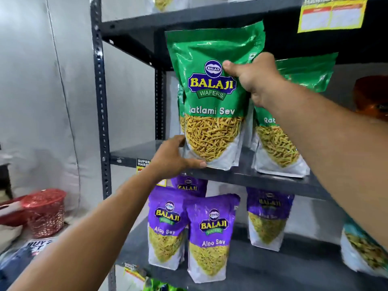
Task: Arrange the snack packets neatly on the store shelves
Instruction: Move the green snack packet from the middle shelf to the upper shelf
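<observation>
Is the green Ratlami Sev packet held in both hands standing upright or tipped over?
Upright. The Ratlami Sev packet stands base-down on the shelf, label reading level; left hand grips its bottom corner, right hand its upper edge.

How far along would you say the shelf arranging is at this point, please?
Done: purple Aloo Sev packets stand upright on the lower shelf. In hand: the left hand and right hand steady a green Ratlami Sev packet on the middle shelf. Left: straightening its leaning neighbour.
</observation>
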### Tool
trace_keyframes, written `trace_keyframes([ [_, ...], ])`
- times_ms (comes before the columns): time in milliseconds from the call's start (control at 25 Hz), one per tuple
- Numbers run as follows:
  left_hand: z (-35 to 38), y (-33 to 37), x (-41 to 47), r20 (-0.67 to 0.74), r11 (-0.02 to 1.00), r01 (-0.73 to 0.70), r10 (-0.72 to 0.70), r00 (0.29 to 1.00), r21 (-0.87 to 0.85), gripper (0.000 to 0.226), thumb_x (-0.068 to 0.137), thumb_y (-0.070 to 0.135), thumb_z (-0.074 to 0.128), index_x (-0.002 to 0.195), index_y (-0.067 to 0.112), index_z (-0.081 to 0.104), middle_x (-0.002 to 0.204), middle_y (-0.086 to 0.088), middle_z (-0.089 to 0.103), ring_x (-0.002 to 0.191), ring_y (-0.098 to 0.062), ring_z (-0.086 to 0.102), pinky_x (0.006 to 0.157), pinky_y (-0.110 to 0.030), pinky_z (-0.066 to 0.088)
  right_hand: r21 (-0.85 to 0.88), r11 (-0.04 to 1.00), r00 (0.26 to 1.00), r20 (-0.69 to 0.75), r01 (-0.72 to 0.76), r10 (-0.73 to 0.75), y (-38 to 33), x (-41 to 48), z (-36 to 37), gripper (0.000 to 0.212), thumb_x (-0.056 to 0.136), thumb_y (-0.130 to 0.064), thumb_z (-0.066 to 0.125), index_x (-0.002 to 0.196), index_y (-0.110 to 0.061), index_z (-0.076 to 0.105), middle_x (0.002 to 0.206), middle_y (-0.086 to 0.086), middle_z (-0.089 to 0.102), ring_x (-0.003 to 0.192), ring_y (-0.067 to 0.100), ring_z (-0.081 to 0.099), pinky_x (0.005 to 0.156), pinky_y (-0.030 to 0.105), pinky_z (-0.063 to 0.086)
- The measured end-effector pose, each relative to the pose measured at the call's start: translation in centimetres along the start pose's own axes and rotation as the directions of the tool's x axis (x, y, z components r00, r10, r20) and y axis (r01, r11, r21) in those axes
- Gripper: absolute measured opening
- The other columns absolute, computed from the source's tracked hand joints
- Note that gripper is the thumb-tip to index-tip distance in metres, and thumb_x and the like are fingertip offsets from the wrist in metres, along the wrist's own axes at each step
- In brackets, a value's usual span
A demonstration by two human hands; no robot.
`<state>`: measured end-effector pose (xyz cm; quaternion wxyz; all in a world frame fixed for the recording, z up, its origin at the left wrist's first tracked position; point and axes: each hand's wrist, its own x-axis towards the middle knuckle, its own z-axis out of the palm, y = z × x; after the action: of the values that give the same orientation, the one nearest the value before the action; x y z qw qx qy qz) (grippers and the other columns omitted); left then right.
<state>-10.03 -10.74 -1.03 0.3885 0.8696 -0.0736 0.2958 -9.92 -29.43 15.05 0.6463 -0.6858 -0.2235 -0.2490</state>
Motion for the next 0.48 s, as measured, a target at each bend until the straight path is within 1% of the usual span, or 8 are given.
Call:
trace_keyframes([
  [80,-0.6,-1.6,2.6,-0.029,0.995,0.027,-0.025,0.999,0.094,0.073,0.036,0.063,0.085,0.096,0.028,0.067,0.099,0.002,0.075,0.097,-0.020,0.069,0.094,-0.042,0.054,-0.020,1.000,1.000,0.008,-0.019,0.019,1.3,2.2,2.2,0.035,0.081,-0.023,0.072,0.072,-0.015,0.039,0.070,-0.005,0.048,0.055,0.002,0.045,0.037,0.012,0.042],
  [120,-0.8,-2.5,3.8,-0.030,0.991,0.049,-0.046,0.998,0.123,0.081,0.031,0.070,0.082,0.098,0.026,0.067,0.100,0.002,0.074,0.097,-0.021,0.069,0.093,-0.043,0.054,-0.024,0.999,0.999,0.006,-0.038,0.039,2.2,3.4,3.3,0.031,0.081,-0.024,0.072,0.077,-0.013,0.044,0.073,-0.003,0.051,0.056,0.002,0.045,0.037,0.014,0.042],
  [160,-1.0,-3.4,4.8,-0.023,0.988,0.073,-0.070,0.997,0.139,0.088,0.028,0.074,0.080,0.100,0.025,0.067,0.101,0.000,0.073,0.097,-0.022,0.068,0.092,-0.043,0.054,-0.019,0.998,0.998,-0.008,-0.055,0.055,3.1,4.5,4.4,0.030,0.079,-0.026,0.074,0.083,-0.011,0.047,0.077,-0.001,0.055,0.058,0.004,0.049,0.042,0.018,0.046],
  [240,-1.1,-5.0,6.3,0.010,0.980,0.128,-0.131,0.991,0.151,0.092,0.026,0.073,0.079,0.103,0.023,0.066,0.103,0.000,0.072,0.096,-0.020,0.068,0.090,-0.041,0.056,-0.019,0.997,0.997,-0.024,-0.080,0.080,4.8,6.2,6.1,0.035,0.072,-0.031,0.079,0.083,-0.010,0.053,0.084,0.004,0.068,0.064,0.015,0.064,0.060,0.030,0.057],
  [280,-1.0,-5.7,6.9,0.022,0.977,0.140,-0.146,0.989,0.163,0.092,0.026,0.073,0.079,0.103,0.024,0.066,0.103,0.001,0.072,0.096,-0.019,0.068,0.089,-0.040,0.056,-0.033,0.995,0.995,-0.039,-0.092,0.090,5.6,7.1,6.6,0.036,0.068,-0.033,0.080,0.082,-0.010,0.056,0.087,0.007,0.071,0.068,0.020,0.068,0.067,0.037,0.060],
  [320,-0.9,-6.5,7.4,0.034,0.974,0.140,-0.148,0.988,0.178,0.094,0.025,0.076,0.079,0.102,0.025,0.066,0.103,0.003,0.073,0.097,-0.017,0.067,0.089,-0.040,0.056,-0.037,0.994,0.994,-0.032,-0.106,0.104,6.2,7.6,7.2,0.035,0.068,-0.033,0.081,0.082,-0.011,0.057,0.090,0.008,0.072,0.071,0.023,0.069,0.072,0.041,0.059],
  [400,-0.7,-8.1,8.1,0.062,0.971,0.119,-0.134,0.989,0.207,0.099,0.023,0.085,0.074,0.105,0.030,0.065,0.104,0.009,0.073,0.101,-0.015,0.066,0.092,-0.040,0.055,-0.020,0.992,0.993,-0.017,-0.121,0.121,7.5,8.4,8.0,0.028,0.073,-0.027,0.078,0.078,-0.013,0.054,0.093,0.009,0.071,0.073,0.024,0.069,0.074,0.042,0.059],
  [480,-0.5,-8.9,8.3,0.078,0.967,0.107,-0.128,0.989,0.231,0.099,0.026,0.087,0.071,0.107,0.031,0.064,0.107,0.010,0.072,0.105,-0.015,0.065,0.095,-0.041,0.054,0.011,0.993,0.992,-0.037,-0.117,0.117,8.2,8.4,8.3,0.028,0.072,-0.026,0.079,0.071,-0.017,0.052,0.088,0.007,0.071,0.075,0.024,0.071,0.075,0.044,0.060],
])
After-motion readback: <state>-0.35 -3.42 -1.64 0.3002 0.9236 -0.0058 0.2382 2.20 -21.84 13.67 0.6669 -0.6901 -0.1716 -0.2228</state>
